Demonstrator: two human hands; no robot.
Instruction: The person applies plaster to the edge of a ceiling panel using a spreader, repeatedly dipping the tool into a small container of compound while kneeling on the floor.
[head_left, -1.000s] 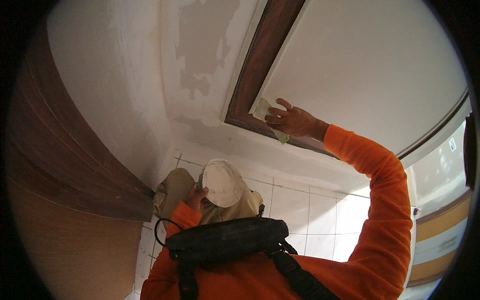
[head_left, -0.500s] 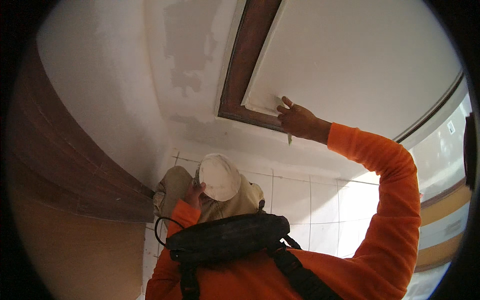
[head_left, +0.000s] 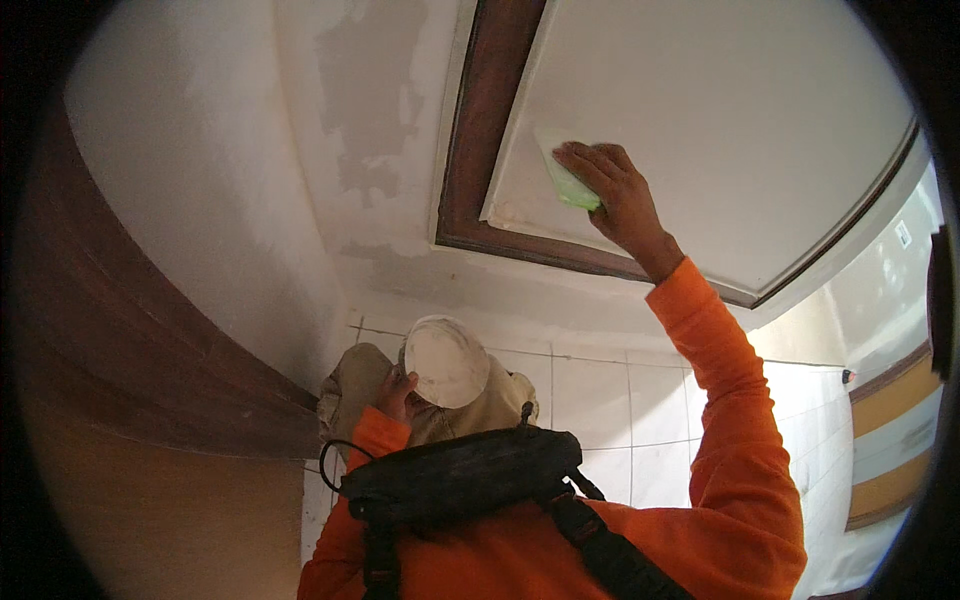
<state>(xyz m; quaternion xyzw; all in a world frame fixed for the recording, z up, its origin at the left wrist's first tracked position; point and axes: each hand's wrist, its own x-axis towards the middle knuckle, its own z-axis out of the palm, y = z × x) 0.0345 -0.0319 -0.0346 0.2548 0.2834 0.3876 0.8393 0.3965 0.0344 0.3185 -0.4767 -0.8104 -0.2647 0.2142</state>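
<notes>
Item, nearest the lens: an orange sleeve and chest crossed by a black harness strap, filling the lower frame; the lower rim is cutting the torso off.

Item: left hand, sitting low, well below and to the left of the raised grip. Its fingers are curling against a round white container bedded in a tan cloth. The hand seems to be keeping the container close to the chest so that it stays within reach. Most of the palm is lying behind the container, so whether this grip is clasping it or only steadying it cannot be told.

Item: right hand, reaching overhead on a fully stretched arm. Its grip is lying flat, fingers pressed together, pinning a pale green pad against the white panel. The flat press is probably spreading force evenly over the pad. The pad is showing only at the fingertips and to their left; the rest is lying under the palm, so its outline is unclear.

Item: a dark brown wooden frame, running just left of and below the pad, bordering the panel.

Item, further left of the grip: a patchy grey-and-white plastered surface.

Item, far below the grip: a white tiled wall with a striped band at right, blurring toward the rim.
</notes>
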